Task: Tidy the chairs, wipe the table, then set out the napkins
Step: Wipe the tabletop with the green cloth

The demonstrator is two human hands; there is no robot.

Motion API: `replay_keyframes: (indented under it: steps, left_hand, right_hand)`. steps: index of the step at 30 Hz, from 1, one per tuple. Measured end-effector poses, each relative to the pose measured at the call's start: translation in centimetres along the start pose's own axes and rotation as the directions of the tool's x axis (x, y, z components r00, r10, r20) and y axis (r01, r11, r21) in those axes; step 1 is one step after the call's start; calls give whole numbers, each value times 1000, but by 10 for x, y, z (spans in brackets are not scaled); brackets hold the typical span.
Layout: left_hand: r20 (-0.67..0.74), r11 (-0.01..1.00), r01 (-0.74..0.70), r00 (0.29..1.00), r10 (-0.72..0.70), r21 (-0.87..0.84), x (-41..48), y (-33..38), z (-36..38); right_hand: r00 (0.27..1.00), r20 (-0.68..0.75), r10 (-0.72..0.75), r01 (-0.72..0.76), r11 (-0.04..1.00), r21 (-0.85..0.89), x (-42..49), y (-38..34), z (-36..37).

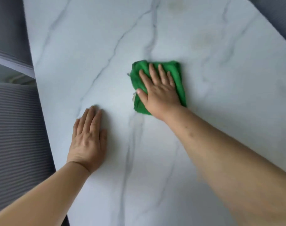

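A white marble-look table (pixel 77 51) with grey veins fills most of the head view. A folded green cloth (pixel 179 82) lies flat on it near the middle. My right hand (pixel 157 88) presses palm-down on the cloth with its fingers spread, covering the cloth's centre. My left hand (pixel 88 141) rests flat on the bare tabletop to the left of the cloth and nearer to me, holding nothing. No napkins show.
Grey ribbed chair upholstery (pixel 15 136) runs along the table's left edge, with another grey chair part (pixel 7 26) farther back. A dark grey surface (pixel 279 18) shows past the table's far right edge. Faint yellowish stains (pixel 176 5) mark the tabletop at the back.
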State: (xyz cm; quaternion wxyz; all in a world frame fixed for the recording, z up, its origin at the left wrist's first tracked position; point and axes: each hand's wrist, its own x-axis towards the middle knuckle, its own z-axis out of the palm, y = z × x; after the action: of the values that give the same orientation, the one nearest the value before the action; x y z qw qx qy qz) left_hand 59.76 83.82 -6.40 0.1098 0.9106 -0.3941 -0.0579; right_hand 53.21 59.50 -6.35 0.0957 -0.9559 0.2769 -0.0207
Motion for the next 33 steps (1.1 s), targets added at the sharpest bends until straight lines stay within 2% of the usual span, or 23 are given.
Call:
replay_keyframes:
  steps: [2, 3, 5, 6, 8, 11, 13, 15, 17, 19, 21, 23, 25, 27, 28, 30, 33]
  left_hand:
    - [14, 1000, 0, 1000, 0, 1, -1, 3, -2]
    - [18, 1000, 1, 1000, -2, 2, -1, 3, -3]
    - [20, 1000, 10, 1000, -10, 5, 0, 3, -4]
    - [21, 1000, 5, 1000, -6, 9, 1, 4, -4]
    - [25, 1000, -3, 1000, 3, 8, 1, 3, -3]
    - [16, 1000, -10, 1000, 10, 2, 2, 1, -1]
    - [5, 1000, -12, 1000, 12, 10, 1, -1, 0]
    - [-1, 1000, -18, 1000, 18, 10, 1, -1, -1]
    - [0, 1000, -16, 1000, 16, 1, 1, 0, -3]
    - [6, 1000, -9, 1000, 9, -9, 3, 1, -6]
    - [15, 1000, -8, 1000, 8, -8, 3, 1, -6]
    - [21, 1000, -8, 1000, 8, -7, 4, 2, -4]
    - [20, 1000, -12, 1000, 12, -6, 3, 0, -2]
    - [19, 1000, -18, 1000, 18, -2, 3, -2, 0]
    - [21, 1000, -18, 1000, 18, -1, 3, -3, 1]
    - [20, 1000, -17, 1000, 17, -7, 2, -2, 1]
    - [8, 1000, -19, 1000, 19, -18, -1, -1, 0]
  right_hand:
    - [969, 55, -242, 242, 970, 7, -60, -17, -1]
    - [945, 88, -316, 316, 949, 17, -86, -8, -4]
    - [925, 117, -361, 363, 932, 2, -101, 30, -13]
    - [944, 100, -315, 319, 947, -33, -91, 52, -17]
    - [991, 52, -123, 127, 988, -90, -40, 82, -22]
    - [982, 11, 186, -185, 980, -73, 66, 75, -23]
    - [980, 16, 198, -197, 980, -35, 111, 35, -13]
    - [998, 34, 48, -47, 999, -14, 107, -19, 1]
    - [979, 42, -199, 199, 980, -11, 58, -57, 8]
    - [922, 67, -382, 384, 924, -5, -10, -54, 4]
    - [897, 100, -431, 433, 902, 3, -62, -17, -4]
    - [947, 87, -310, 316, 947, -61, -68, 41, -16]
    - [999, 33, -43, 47, 993, -109, -31, 84, -24]
    - [978, -2, 208, -207, 974, -94, 27, 93, -24]
    - [963, -3, 270, -270, 960, -79, 52, 84, -22]
    - [968, -3, 249, -249, 967, -55, 78, 47, -14]
    - [1000, 0, 0, 0, 999, -39, 24, -19, 3]
